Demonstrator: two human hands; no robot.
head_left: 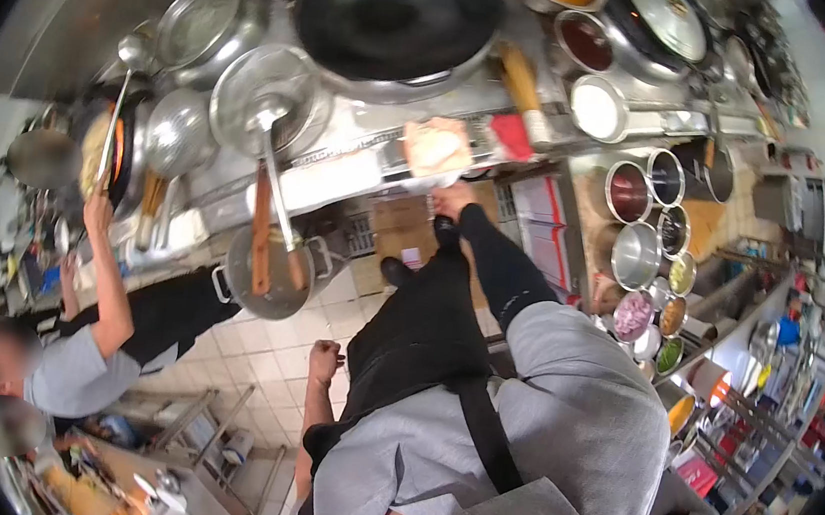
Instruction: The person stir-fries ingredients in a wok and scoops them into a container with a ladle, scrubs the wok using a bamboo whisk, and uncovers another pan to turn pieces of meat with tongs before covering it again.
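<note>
My right hand [454, 199], below a dark sleeve, grips the near edge of a pale orange cloth [437, 147] at the front of the stove counter. The cloth looks folded and roughly square, with a whitish lower edge; the fingertips are partly hidden. Just beyond it stands a large black wok [395, 16]. To the right of the cloth lies a red cloth [512, 137], close to a bamboo wok brush [523, 83]. My left hand [325, 361] hangs beside my black apron, its fingers curled into a fist with nothing visible in them.
At left a co-worker [83, 379] holds a long ladle [116, 131] over a pan. A big pot [275, 278] with handled tools across it stands by the counter. Several ingredient tins [637, 256] line the right side. A white bowl [599, 108] sits back right.
</note>
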